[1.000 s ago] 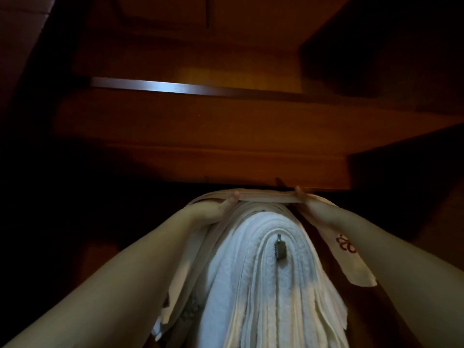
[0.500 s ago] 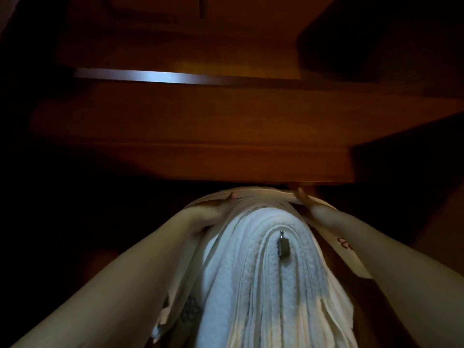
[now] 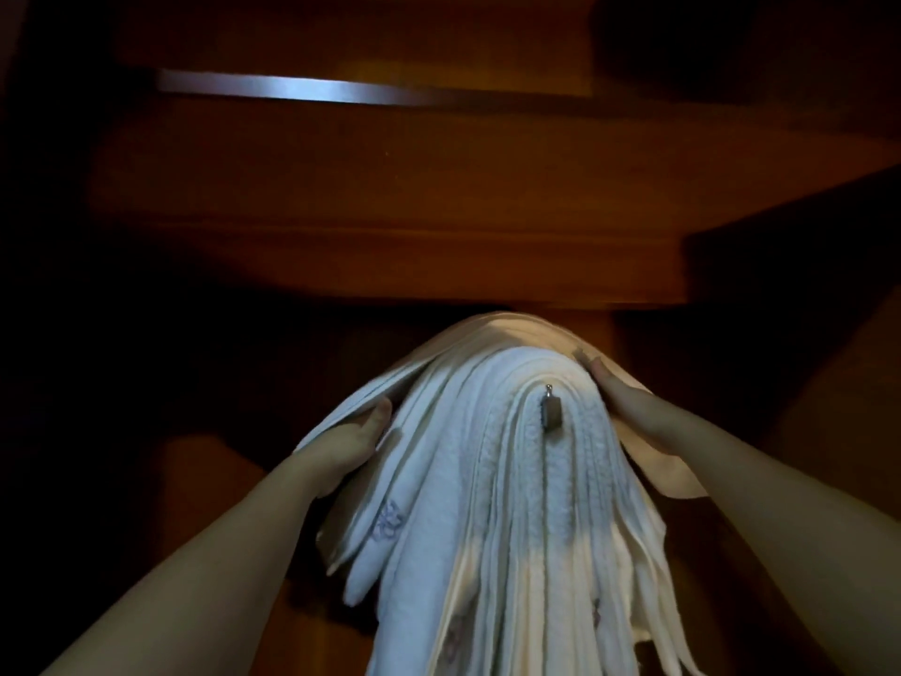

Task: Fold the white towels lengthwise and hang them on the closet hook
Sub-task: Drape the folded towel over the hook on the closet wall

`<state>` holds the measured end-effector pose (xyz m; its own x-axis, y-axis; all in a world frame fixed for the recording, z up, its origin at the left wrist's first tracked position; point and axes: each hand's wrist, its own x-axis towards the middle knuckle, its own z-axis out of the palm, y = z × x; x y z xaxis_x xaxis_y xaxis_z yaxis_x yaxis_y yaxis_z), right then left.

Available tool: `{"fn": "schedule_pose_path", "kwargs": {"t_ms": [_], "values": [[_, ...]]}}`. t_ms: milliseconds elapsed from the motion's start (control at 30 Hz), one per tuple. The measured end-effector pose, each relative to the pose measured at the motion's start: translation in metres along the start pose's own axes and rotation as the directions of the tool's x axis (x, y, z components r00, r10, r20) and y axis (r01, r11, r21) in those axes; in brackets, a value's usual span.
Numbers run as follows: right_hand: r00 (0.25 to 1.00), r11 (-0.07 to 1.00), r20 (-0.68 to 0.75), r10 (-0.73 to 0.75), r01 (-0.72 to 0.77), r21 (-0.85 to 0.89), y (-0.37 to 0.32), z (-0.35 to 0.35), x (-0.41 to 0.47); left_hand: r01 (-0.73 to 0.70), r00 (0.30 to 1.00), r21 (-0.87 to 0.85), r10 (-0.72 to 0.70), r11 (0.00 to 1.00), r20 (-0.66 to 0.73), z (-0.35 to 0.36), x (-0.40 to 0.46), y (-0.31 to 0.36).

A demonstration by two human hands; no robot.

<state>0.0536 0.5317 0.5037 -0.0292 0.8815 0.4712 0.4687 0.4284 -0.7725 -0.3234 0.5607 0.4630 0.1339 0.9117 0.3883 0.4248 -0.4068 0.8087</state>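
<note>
Your towels (image 3: pixel 492 505) hang as a thick stack of folded layers draped over the hook (image 3: pixel 551 407), whose metal tip pokes out near the crown of the pile. That tip tells you the stack sits well back on the hook, so its weight falls evenly down both sides.

The top towel (image 3: pixel 507 329), a thin cream one, arches over the whole stack, and you are working it from both flanks. Your left hand (image 3: pixel 351 444) sits low on the left side, thumb on top and fingers tucked under the edge, pinching the layer so you can draw it down flat. Your right hand (image 3: pixel 629 400) is higher, near the crown on the right; the thumb presses the terry underneath, while the fingers go beneath the cream flap and are hidden, so whether they grip it cannot be told. The hands are well apart, one on each side, which keeps the towel centred as it settles.

The right flap flares outward and looks looser than the left, so it probably needs smoothing next. Pull evenly; a hard tug on one side could slide the towel off.

A wooden shelf (image 3: pixel 390 187) and a metal rail (image 3: pixel 273 87) sit above.
</note>
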Motion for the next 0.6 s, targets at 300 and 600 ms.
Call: {"fn": "schedule_pose_path", "kwargs": {"t_ms": [300, 600], "values": [[0.981, 0.981, -0.089, 0.171, -0.178, -0.081, 0.014, 0.023, -0.072, 0.117, 0.992, -0.065, -0.113, 0.991, 0.062, 0.019, -0.048, -0.041], [0.92, 0.923, -0.233, 0.314, -0.354, -0.151, -0.022, 0.047, -0.186, 0.036, 0.991, -0.005, -0.035, 0.999, 0.127, 0.027, -0.149, -0.024]]}}
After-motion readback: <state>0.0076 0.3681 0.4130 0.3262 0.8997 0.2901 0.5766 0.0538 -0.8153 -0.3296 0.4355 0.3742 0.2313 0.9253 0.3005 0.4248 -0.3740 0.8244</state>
